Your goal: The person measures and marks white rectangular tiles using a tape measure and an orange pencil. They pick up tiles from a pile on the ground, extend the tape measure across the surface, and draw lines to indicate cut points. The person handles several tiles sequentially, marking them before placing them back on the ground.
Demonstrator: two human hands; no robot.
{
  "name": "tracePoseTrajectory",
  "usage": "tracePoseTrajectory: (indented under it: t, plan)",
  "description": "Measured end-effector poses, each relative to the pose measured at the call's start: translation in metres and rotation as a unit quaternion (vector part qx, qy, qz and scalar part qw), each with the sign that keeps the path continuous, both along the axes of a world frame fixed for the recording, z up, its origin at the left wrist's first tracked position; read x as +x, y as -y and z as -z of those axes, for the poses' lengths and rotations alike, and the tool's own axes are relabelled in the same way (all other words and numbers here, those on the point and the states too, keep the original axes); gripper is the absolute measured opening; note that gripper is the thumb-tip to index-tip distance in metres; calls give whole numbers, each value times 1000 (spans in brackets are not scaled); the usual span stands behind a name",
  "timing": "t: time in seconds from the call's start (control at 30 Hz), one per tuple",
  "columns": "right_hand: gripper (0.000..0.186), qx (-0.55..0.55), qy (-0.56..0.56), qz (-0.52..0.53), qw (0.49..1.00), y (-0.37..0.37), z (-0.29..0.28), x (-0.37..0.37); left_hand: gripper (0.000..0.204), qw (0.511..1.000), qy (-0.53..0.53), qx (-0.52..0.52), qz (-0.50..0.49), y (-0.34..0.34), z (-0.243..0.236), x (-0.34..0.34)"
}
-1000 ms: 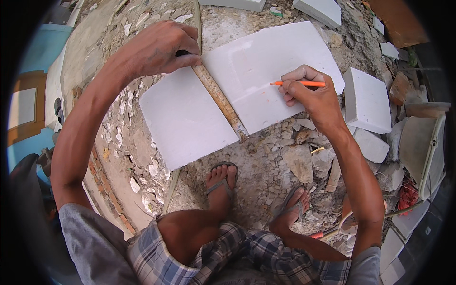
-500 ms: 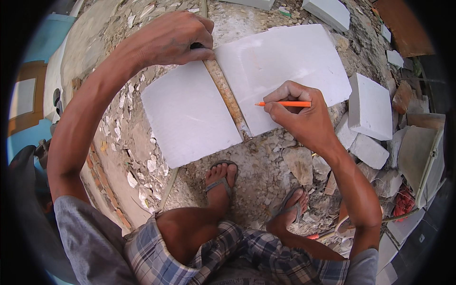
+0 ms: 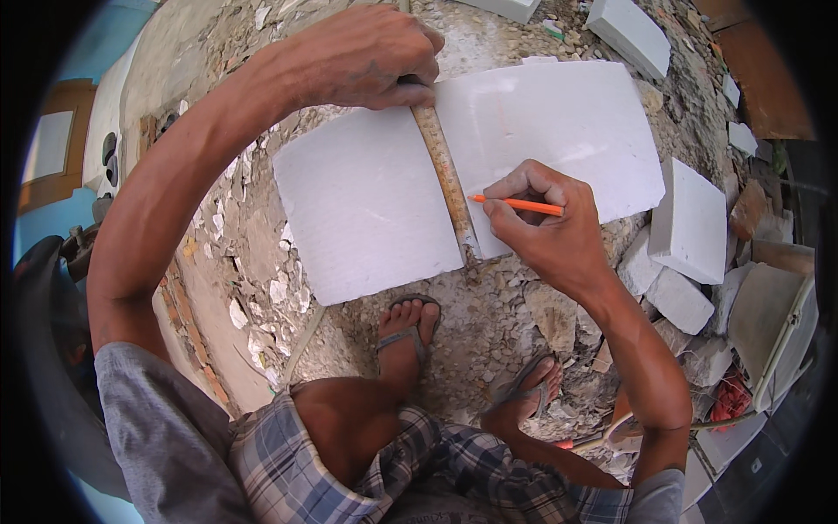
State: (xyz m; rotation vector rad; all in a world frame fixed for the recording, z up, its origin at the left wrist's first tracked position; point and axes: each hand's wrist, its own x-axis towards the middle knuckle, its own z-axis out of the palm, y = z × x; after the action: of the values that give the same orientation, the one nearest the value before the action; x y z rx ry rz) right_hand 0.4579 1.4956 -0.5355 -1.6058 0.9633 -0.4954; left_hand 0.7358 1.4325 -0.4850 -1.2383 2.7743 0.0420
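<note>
A white block slab (image 3: pixel 559 113) lies on rubble, with a worn, rust-spotted metal strip (image 3: pixel 441 153) laid crosswise over it. My left hand (image 3: pixel 380 61) is closed on the strip's far end at the slab's back edge. My right hand (image 3: pixel 554 236) pinches an orange pencil (image 3: pixel 528 204), its tip pointing left just beside the strip. Whether the tip touches the white surface I cannot tell.
White block pieces (image 3: pixel 688 218) lie to the right and behind, among broken stone. A pale panel (image 3: pixel 766 332) leans at the right. My sandaled feet (image 3: pixel 397 354) stand below the slab. A dark curved object (image 3: pixel 48 332) sits at the left rim.
My right hand and pencil have moved left and down toward the strip. My left hand, strip and slab appear shifted right in view along with the surroundings.
</note>
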Motion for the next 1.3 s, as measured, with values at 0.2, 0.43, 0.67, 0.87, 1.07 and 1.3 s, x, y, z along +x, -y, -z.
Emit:
tracePoseTrajectory:
  t: [0.2, 0.43, 0.67, 0.87, 1.07, 1.3]
  plan:
    - [12, 12, 2, -1, 1000, 0, 2, -2, 25, 997, -1, 83, 5, 12, -13, 3]
    - [12, 21, -4, -7, 1000, 0, 3, -2, 22, 998, -5, 57, -4, 6, -8, 3]
    - [14, 13, -10, -9, 1000, 0, 2, -2, 21, 999, 2, 18, -47, -1, 4, 3]
    - [14, -27, -20, -22, 999, 2, 3, -2, 22, 999, 0, 19, -41, 2, 5, 4]
    - [14, -8, -20, -15, 1000, 1, 5, -3, 21, 998, -7, 30, -48, 0, 5, 5]
    - [14, -16, -13, -16, 1000, 1, 5, -1, 21, 998, -27, 29, -38, 0, 9, 11]
